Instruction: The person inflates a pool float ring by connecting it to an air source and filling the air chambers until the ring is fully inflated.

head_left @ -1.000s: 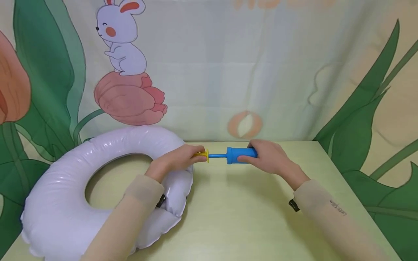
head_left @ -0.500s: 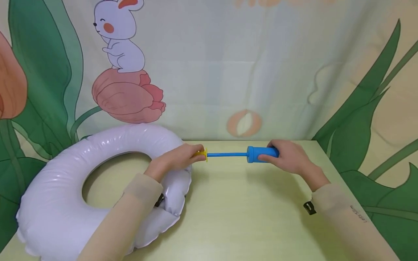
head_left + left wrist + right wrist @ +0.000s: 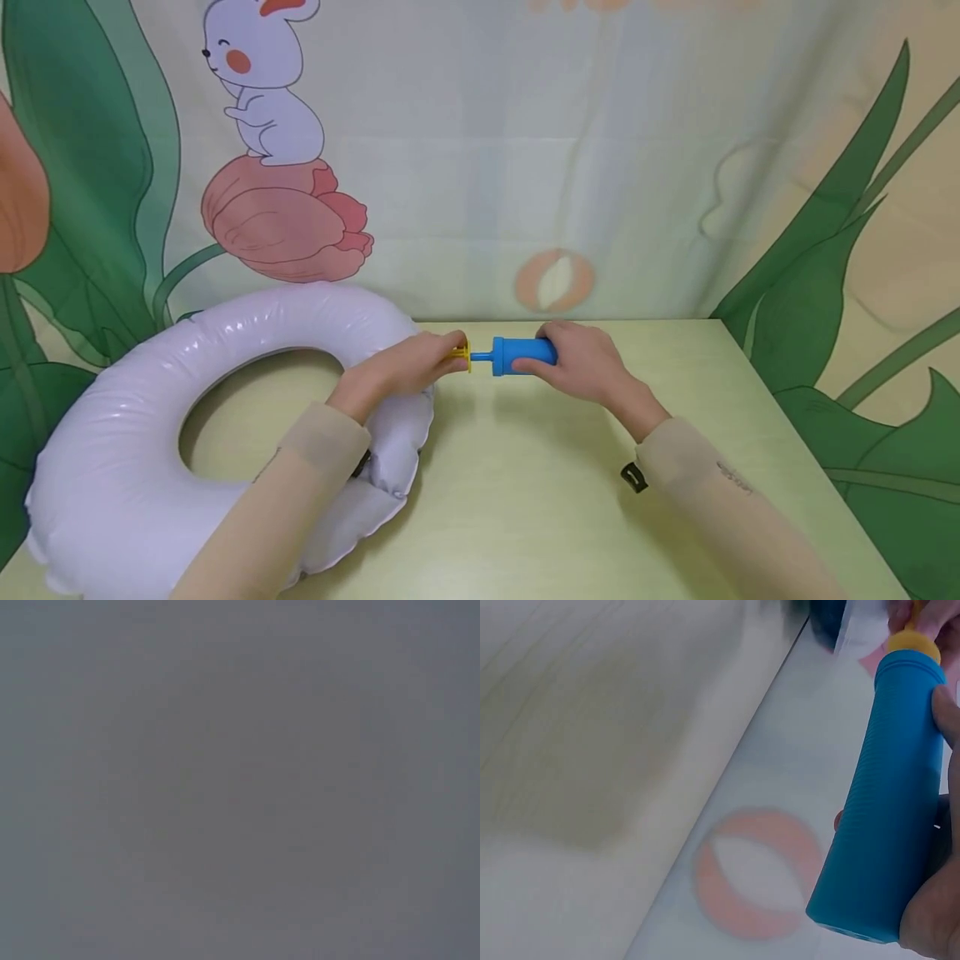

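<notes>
A blue hand pump (image 3: pixel 525 357) is held level above the table, a short stretch of its blue rod (image 3: pixel 482 357) showing on the left. My right hand (image 3: pixel 581 362) grips the pump's barrel, thumb along the near side. The yellow end piece (image 3: pixel 462 356) of the rod sits pinched between the thumb and fingers of my left hand (image 3: pixel 408 363). In the right wrist view the ribbed blue barrel (image 3: pixel 881 802) is in my right hand, and the yellow piece (image 3: pixel 915 643) lies right against its end. The left wrist view is a plain grey blur.
A white inflated swim ring (image 3: pixel 112 467) lies on the pale table (image 3: pixel 510 500) at the left, partly under my left forearm. A printed curtain (image 3: pixel 450 167) with a rabbit and flowers hangs behind the table's back edge.
My right hand pulled the barrel to the right, lengthening the visible rod, then pushed it back left, so less rod shows now. My left hand stays nearly in place on the yellow piece.
</notes>
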The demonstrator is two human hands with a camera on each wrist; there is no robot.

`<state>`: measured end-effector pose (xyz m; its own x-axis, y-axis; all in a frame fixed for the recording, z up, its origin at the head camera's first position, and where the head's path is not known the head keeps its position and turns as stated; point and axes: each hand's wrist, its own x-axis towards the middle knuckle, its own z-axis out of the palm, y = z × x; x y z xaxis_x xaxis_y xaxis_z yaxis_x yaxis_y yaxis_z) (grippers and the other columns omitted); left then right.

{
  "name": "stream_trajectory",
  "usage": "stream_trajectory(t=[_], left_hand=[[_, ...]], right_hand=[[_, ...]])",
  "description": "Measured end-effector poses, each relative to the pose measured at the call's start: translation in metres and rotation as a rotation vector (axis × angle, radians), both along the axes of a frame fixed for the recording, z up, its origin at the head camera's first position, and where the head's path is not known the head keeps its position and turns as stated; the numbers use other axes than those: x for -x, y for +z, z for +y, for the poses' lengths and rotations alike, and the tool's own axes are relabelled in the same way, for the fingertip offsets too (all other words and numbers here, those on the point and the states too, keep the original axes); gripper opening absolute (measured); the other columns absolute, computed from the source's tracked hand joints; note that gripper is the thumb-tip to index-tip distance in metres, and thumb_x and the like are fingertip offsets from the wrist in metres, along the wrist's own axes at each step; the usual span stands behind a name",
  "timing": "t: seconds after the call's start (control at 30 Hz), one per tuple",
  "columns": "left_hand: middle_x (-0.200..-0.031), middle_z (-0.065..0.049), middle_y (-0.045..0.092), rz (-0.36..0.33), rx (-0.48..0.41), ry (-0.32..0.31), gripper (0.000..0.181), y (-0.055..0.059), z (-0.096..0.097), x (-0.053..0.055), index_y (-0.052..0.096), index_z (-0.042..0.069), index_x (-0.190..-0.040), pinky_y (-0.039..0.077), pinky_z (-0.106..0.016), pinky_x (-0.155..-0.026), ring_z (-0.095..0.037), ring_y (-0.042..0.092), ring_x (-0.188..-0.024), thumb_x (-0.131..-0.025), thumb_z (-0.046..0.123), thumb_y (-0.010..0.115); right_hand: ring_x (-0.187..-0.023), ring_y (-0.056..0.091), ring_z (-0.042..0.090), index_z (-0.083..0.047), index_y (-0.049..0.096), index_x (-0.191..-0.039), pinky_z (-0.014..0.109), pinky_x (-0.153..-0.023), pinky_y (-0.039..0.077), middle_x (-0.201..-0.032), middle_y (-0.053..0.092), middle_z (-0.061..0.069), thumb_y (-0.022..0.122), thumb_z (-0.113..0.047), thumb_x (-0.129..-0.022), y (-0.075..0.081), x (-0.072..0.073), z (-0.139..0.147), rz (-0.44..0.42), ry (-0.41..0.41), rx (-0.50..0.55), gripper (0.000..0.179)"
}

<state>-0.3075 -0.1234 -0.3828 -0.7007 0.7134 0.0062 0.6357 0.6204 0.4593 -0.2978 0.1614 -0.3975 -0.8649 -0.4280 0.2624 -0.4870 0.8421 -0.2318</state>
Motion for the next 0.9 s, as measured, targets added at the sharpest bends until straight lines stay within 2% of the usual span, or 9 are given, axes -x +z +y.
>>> stream_trajectory(t=[0.2, 0.33, 0.5, 0.7, 0.9], left_hand=[[-0.078, -0.001, 0.046, 0.005, -0.017, -0.024, 0.014, 0.006, 0.0, -0.003, 0.05, 0.007, -0.107, 0.041, -0.032, -0.071, -0.016, 0.05, -0.072, -0.108, 0.021, 0.055], [-0.083, 0.0, 0.054, 0.004, -0.022, -0.037, 0.015, 0.009, -0.002, -0.005, 0.053, 0.007, -0.111, 0.045, -0.033, -0.077, -0.017, 0.054, -0.078, -0.108, 0.021, 0.055], [-0.094, -0.001, 0.062, -0.006, -0.006, -0.009, 0.017, 0.01, -0.006, -0.004, 0.056, 0.008, -0.118, 0.047, -0.036, -0.086, -0.019, 0.058, -0.086, -0.108, 0.022, 0.055], [-0.099, 0.0, 0.065, -0.019, -0.007, 0.0, 0.018, 0.01, -0.008, -0.002, 0.057, 0.009, -0.12, 0.047, -0.036, -0.086, -0.018, 0.058, -0.087, -0.109, 0.024, 0.055], [-0.094, 0.001, 0.062, -0.004, -0.029, 0.01, 0.014, 0.01, -0.011, -0.002, 0.058, 0.011, -0.113, 0.045, -0.035, -0.082, -0.018, 0.057, -0.084, -0.108, 0.023, 0.056]], right_hand=[[-0.068, 0.053, 0.016, -0.012, 0.069, -0.104, 0.033, -0.061, 0.042, -0.083, 0.062, -0.004, 0.067, -0.068, -0.089, 0.008, -0.005, -0.022, -0.006, 0.008, 0.008, 0.058], [-0.069, 0.054, 0.015, -0.015, 0.069, -0.103, 0.034, -0.061, 0.044, -0.082, 0.061, -0.006, 0.065, -0.072, -0.088, 0.007, -0.006, -0.016, -0.05, -0.007, 0.035, 0.058], [-0.071, 0.055, 0.016, -0.018, 0.069, -0.101, 0.035, -0.063, 0.045, -0.082, 0.062, -0.007, 0.063, -0.077, -0.085, 0.004, -0.002, 0.012, -0.083, -0.03, 0.063, 0.061], [-0.077, 0.058, 0.019, -0.016, 0.07, -0.107, 0.037, -0.067, 0.047, -0.089, 0.065, -0.003, 0.062, -0.08, -0.083, 0.007, 0.002, 0.056, -0.106, -0.044, 0.064, 0.069], [-0.085, 0.06, 0.023, -0.01, 0.07, -0.115, 0.04, -0.072, 0.05, -0.101, 0.069, 0.004, 0.068, -0.073, -0.085, 0.013, 0.004, 0.09, -0.1, -0.072, 0.045, 0.07]])
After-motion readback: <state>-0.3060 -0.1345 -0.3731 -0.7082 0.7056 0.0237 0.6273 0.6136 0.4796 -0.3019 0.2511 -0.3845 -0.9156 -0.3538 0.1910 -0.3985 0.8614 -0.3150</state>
